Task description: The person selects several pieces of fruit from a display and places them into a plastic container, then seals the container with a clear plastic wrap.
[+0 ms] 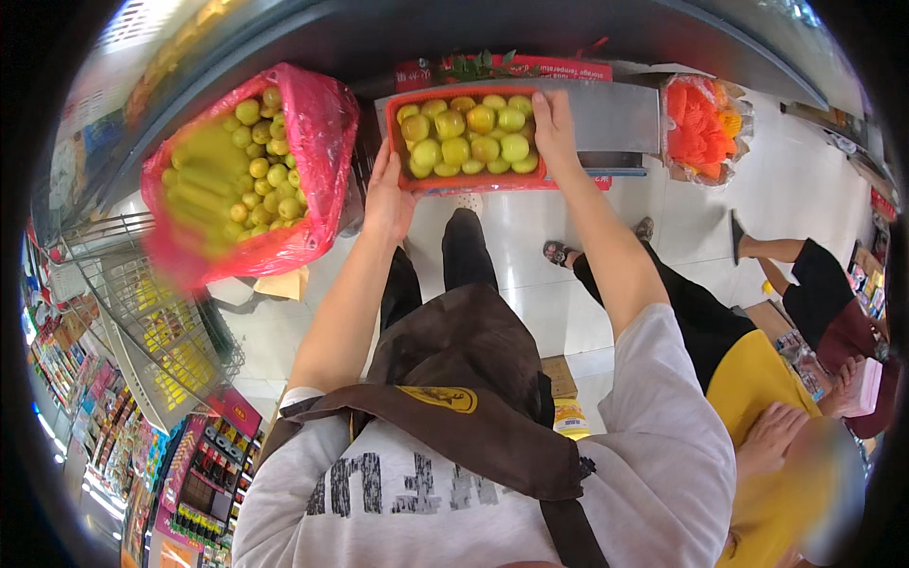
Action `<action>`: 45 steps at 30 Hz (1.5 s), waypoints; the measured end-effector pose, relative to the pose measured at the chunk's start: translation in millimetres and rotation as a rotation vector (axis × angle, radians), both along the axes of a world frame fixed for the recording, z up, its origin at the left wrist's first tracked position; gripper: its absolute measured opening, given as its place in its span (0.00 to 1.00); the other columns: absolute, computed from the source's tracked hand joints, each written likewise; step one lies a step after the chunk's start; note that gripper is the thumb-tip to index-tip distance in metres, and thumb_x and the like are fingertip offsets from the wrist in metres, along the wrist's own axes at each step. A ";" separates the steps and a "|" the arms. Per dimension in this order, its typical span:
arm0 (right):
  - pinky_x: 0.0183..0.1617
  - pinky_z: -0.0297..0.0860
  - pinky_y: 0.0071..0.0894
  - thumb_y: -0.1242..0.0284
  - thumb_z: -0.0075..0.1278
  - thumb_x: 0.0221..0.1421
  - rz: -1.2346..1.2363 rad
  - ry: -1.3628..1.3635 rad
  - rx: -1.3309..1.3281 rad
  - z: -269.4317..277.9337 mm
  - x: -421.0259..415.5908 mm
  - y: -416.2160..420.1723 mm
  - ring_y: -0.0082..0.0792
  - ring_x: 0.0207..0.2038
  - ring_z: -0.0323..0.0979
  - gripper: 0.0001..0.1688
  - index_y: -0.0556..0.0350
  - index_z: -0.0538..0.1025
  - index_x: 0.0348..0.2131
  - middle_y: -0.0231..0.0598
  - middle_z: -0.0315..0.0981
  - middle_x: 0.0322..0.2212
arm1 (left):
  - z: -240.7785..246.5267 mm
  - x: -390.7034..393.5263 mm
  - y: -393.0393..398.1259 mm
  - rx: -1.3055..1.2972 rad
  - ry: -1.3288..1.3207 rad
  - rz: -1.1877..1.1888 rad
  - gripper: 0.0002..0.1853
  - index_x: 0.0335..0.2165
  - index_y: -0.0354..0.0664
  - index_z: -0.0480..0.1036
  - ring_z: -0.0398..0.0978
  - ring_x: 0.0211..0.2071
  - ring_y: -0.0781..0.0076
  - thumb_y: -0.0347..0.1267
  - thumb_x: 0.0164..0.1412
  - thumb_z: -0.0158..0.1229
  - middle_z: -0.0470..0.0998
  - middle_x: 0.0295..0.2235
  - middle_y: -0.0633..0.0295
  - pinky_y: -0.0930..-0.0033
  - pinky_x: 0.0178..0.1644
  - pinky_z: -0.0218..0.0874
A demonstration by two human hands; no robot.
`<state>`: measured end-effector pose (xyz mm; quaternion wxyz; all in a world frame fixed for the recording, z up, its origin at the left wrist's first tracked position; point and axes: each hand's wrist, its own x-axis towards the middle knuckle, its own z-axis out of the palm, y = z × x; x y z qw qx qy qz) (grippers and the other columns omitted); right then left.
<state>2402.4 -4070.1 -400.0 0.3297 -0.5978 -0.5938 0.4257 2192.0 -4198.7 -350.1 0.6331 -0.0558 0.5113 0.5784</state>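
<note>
Between my two hands is a shallow orange-red plastic basket [465, 186] packed with round yellow-green fruit [455, 150]. My left hand [389, 202] grips the basket's left end, thumb near the lower left corner. At the opposite end, my right hand [557, 135] holds the upper right side, with its thumb on the rim and the other fingers partly hidden. A pink plastic bag [321, 106], wide at the mouth, stands to the left with loose fruit [266, 170] of the same kind inside. Behind the basket runs a grey metal surface [616, 117].
At right, a clear bag [735, 160] holds red and orange foam fruit nets [699, 128]. A wire cart [153, 312] stands lower left, near stocked shelves [206, 468]. A person in yellow [756, 369] is close on my right, another person [827, 284] beyond. Red cartons [568, 69] lie behind.
</note>
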 end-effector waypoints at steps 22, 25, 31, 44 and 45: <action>0.36 0.63 0.46 0.66 0.48 0.51 0.002 -0.169 0.292 -55.9 4.1 38.6 0.52 0.30 0.66 0.14 0.61 0.69 0.24 0.51 0.68 0.26 | -21.7 -16.8 17.9 -0.281 0.313 -0.384 0.30 0.55 0.51 0.59 0.59 0.44 0.74 0.55 0.60 0.35 0.63 0.49 0.71 0.66 0.48 0.49; 0.36 0.65 0.47 0.67 0.49 0.50 0.008 -0.162 0.191 -55.4 7.2 39.1 0.53 0.32 0.69 0.12 0.60 0.70 0.25 0.51 0.70 0.27 | -26.3 -19.1 16.4 -0.261 0.293 -0.420 0.32 0.55 0.52 0.58 0.59 0.44 0.74 0.57 0.59 0.35 0.61 0.51 0.72 0.65 0.48 0.48; 0.36 0.66 0.41 0.64 0.48 0.53 0.018 -0.218 0.139 -55.7 10.4 41.5 0.49 0.32 0.70 0.13 0.57 0.71 0.30 0.49 0.72 0.26 | -25.7 -11.5 16.9 -0.263 0.316 -0.379 0.32 0.55 0.51 0.60 0.61 0.44 0.73 0.56 0.61 0.30 0.64 0.45 0.68 0.61 0.52 0.46; 0.39 0.64 0.44 0.67 0.44 0.54 -0.137 -0.141 0.129 3.5 67.3 20.0 0.50 0.34 0.69 0.12 0.58 0.72 0.32 0.50 0.71 0.30 | -52.0 -3.4 -39.5 -0.315 0.558 0.023 0.10 0.36 0.45 0.70 0.64 0.34 0.74 0.36 0.56 0.51 0.69 0.33 0.68 0.71 0.42 0.55; 0.38 0.64 0.42 0.70 0.45 0.53 -0.125 -0.257 0.087 8.7 81.1 3.4 0.47 0.34 0.69 0.09 0.58 0.72 0.31 0.47 0.71 0.29 | -54.5 0.7 -55.9 -0.361 0.632 0.005 0.10 0.36 0.45 0.70 0.64 0.35 0.73 0.35 0.54 0.53 0.68 0.34 0.67 0.70 0.42 0.55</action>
